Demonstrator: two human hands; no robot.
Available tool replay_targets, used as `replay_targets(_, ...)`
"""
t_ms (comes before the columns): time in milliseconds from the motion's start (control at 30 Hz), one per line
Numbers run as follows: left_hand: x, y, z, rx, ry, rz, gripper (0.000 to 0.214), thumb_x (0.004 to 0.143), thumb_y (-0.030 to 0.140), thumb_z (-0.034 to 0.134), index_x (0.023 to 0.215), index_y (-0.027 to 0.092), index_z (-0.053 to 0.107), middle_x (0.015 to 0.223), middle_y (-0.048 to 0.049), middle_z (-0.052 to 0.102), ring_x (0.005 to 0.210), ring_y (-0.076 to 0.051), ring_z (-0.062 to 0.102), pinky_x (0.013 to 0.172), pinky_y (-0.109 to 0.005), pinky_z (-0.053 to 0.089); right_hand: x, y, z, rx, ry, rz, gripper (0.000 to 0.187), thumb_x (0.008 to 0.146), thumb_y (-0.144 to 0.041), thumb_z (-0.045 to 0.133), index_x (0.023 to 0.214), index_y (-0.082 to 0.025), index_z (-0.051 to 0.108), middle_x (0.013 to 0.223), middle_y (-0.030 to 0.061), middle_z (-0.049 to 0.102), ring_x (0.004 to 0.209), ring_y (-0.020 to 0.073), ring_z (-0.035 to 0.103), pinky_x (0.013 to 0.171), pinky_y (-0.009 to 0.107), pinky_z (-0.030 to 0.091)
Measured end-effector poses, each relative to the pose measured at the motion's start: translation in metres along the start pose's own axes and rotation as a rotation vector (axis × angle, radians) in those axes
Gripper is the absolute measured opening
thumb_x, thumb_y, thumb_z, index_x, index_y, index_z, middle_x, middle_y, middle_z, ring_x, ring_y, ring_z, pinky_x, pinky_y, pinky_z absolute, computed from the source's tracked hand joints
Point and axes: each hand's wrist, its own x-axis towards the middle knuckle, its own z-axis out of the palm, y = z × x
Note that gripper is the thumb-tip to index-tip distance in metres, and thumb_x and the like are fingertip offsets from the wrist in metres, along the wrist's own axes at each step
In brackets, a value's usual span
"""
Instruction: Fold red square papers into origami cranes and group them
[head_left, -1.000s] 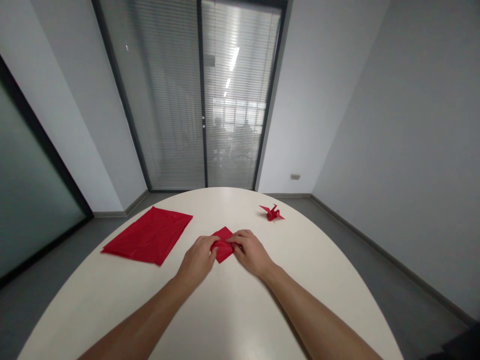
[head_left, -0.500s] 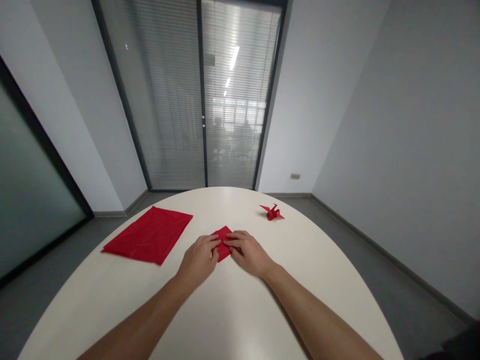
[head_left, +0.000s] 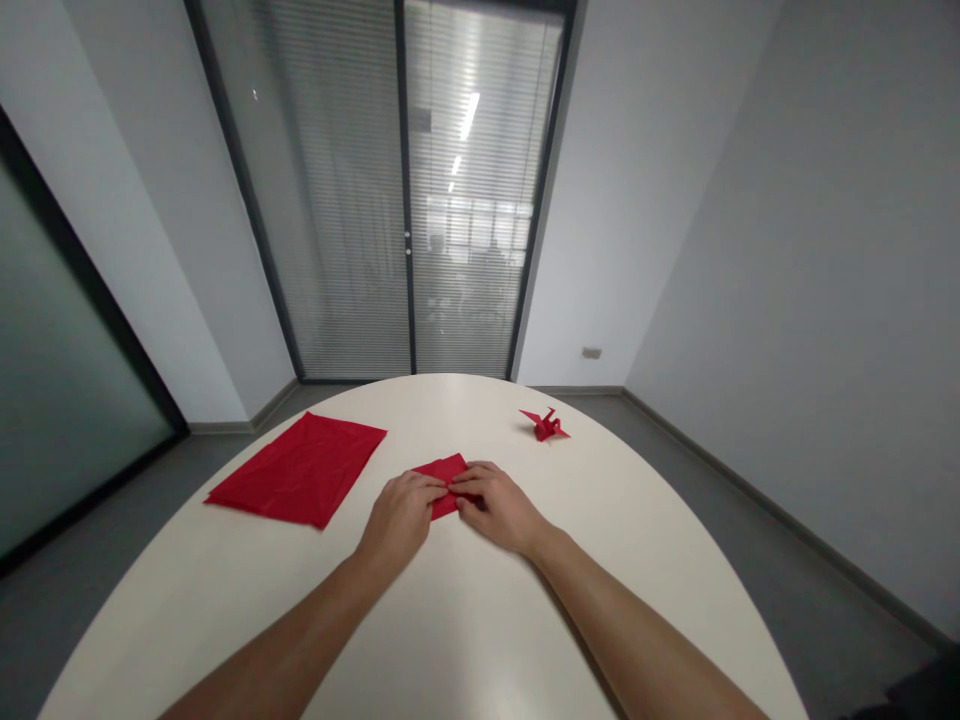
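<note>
A small folded piece of red paper lies on the table in front of me, partly covered by my fingers. From its left side my left hand grips it, fingers together, with the thumb hidden. My right hand is closed on the paper's right side, fingers bent and thumb below them. The fingertips of both hands nearly meet over the middle of the paper. How its folds lie under the fingers is hidden.
On the left of the round white table lies a larger square of red paper, slightly creased. A red origami crane stands at the back right. Beyond the table's far edge is a glass partition with blinds.
The small paper has turned a little, its upper edge now reaching further left over my left hand. My left fingers have drawn closer to the right fingertips. Crane and large sheet are unmoved.
</note>
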Motion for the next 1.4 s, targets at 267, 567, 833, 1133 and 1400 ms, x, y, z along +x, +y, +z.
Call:
replay_targets(267,0.000,0.003,-0.003,0.018,-0.015,-0.003,0.041,0.083,0.000,0.055,0.106,0.026,0.077,0.110,-0.0035,0.077,0.101,-0.026,0.068,0.093,-0.045,0.051,0.000,-0.004,-0.002,0.010,-0.020,0.026,0.028,0.087,-0.014,0.060,0.107,-0.023,0.078,0.102,0.0043,0.076,0.095,0.0199,0.067,0.091,0.032,0.050)
replay_targets(567,-0.003,0.006,0.001,0.021,0.076,0.014,0.030,0.087,0.014,0.057,0.113,0.020,0.072,0.115,-0.0094,0.075,0.105,-0.028,0.069,0.102,-0.049,0.049,0.001,-0.006,-0.003,0.020,-0.052,-0.023,0.025,0.087,-0.013,0.060,0.100,-0.024,0.079,0.098,0.0037,0.077,0.091,0.0194,0.067,0.089,0.031,0.049)
replay_targets(833,-0.005,0.003,0.003,-0.064,-0.006,0.057,0.031,0.091,0.019,0.055,0.119,0.020,0.067,0.127,-0.0096,0.070,0.120,-0.028,0.063,0.110,-0.051,0.043,-0.002,-0.006,-0.002,0.065,-0.026,0.087,0.025,0.082,-0.008,0.062,0.097,-0.023,0.075,0.094,0.0023,0.076,0.091,0.0190,0.066,0.084,0.030,0.050)
replay_targets(1133,-0.004,0.006,0.000,-0.112,0.014,0.035,0.038,0.087,0.021,0.060,0.124,0.020,0.062,0.125,-0.0089,0.069,0.114,-0.029,0.059,0.102,-0.048,0.048,-0.001,0.001,0.003,-0.012,-0.003,0.110,0.037,0.085,-0.017,0.063,0.121,-0.021,0.071,0.121,0.0098,0.071,0.115,0.0251,0.062,0.101,0.040,0.047)
replay_targets(1400,-0.005,0.005,0.002,-0.125,0.042,0.049,0.045,0.085,0.022,0.062,0.130,0.021,0.059,0.128,-0.0085,0.067,0.115,-0.028,0.059,0.104,-0.047,0.047,-0.002,0.004,0.004,-0.069,-0.035,0.097,0.044,0.088,-0.018,0.059,0.131,-0.018,0.066,0.135,0.0126,0.065,0.128,0.0268,0.055,0.114,0.045,0.039)
